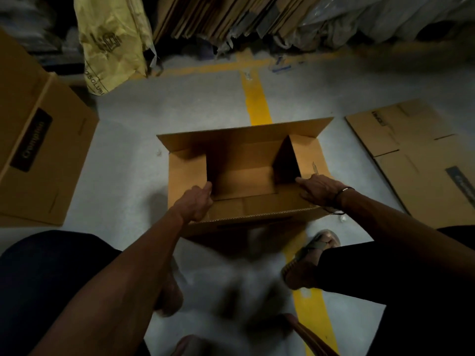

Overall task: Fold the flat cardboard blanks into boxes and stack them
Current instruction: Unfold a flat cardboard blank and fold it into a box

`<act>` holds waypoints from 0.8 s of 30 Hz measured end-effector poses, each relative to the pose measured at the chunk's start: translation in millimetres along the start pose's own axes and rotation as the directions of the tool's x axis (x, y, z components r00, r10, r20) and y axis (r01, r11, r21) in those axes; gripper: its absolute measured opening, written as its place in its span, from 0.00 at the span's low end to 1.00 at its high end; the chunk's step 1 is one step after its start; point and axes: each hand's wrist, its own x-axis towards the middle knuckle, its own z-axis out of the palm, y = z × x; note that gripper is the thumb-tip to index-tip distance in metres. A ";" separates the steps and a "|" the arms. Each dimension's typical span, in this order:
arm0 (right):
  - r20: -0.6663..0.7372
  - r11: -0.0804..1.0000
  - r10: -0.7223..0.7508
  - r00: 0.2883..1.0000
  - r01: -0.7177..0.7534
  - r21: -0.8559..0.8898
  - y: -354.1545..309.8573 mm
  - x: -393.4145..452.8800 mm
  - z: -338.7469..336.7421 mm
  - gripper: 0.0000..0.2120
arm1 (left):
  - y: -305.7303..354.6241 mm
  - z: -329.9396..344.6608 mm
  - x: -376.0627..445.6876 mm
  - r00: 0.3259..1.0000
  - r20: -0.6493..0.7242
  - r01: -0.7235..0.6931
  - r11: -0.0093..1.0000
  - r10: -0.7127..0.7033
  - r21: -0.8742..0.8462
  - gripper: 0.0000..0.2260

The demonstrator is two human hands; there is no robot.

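Knees and a sandalled foot nearest, on the grey floor with its yellow line. Just beyond, left hand with fingers curled over the near-left edge of the half-formed box, gripping a side flap there. Right hand laid on the right flap, fingers fairly straight, pressing rather than gripping. Box standing open-topped on the floor between both hands, far flap upright, one inner flap tilted in. Step in hand, by the look of it: folding side flaps inward. Next move likely calls for pushing both flaps flat, then closing the long ones over. Further right, flat blank waiting on the floor; left, finished carton; farthest, upright stock of flat cardboard beside a yellow sack.
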 end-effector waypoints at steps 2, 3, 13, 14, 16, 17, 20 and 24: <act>-0.008 0.997 0.008 1.000 -0.007 0.074 6.2 -10.1 -9.6 0.20 | -2.0 -11.9 -8.4 1.000 0.013 -0.026 0.998 0.026 -0.050 0.06; -0.008 0.992 0.024 1.000 -0.023 0.121 9.9 -14.0 -12.2 0.17 | -3.6 -17.7 -12.1 0.999 0.018 -0.036 0.997 0.037 -0.072 0.05; -0.178 0.763 0.547 0.818 -0.400 0.507 30.8 -47.7 -0.5 0.30 | -7.8 -41.2 -64.6 0.959 -0.215 0.084 0.907 -0.187 -0.413 0.25; -0.163 0.745 0.577 0.800 -0.434 0.506 35.4 -50.2 1.8 0.25 | -9.0 -42.5 -69.6 0.947 -0.214 0.129 0.897 -0.238 -0.423 0.25; -0.125 0.717 0.602 0.789 -0.465 0.519 43.8 -55.1 5.2 0.25 | -14.1 -44.9 -76.6 0.936 -0.211 0.172 0.890 -0.281 -0.421 0.24; -0.104 0.695 0.617 0.780 -0.478 0.537 46.1 -57.7 5.6 0.26 | -15.3 -46.9 -80.0 0.939 -0.205 0.172 0.892 -0.277 -0.417 0.23; 0.010 0.569 0.675 0.738 -0.529 0.630 44.9 -64.0 -1.4 0.26 | -17.2 -55.8 -89.9 0.941 -0.188 0.194 0.905 -0.280 -0.379 0.21; 0.158 0.347 0.701 0.696 -0.525 0.777 34.9 -68.0 -10.6 0.20 | -17.3 -65.9 -104.6 0.916 -0.191 0.249 0.871 -0.354 -0.423 0.19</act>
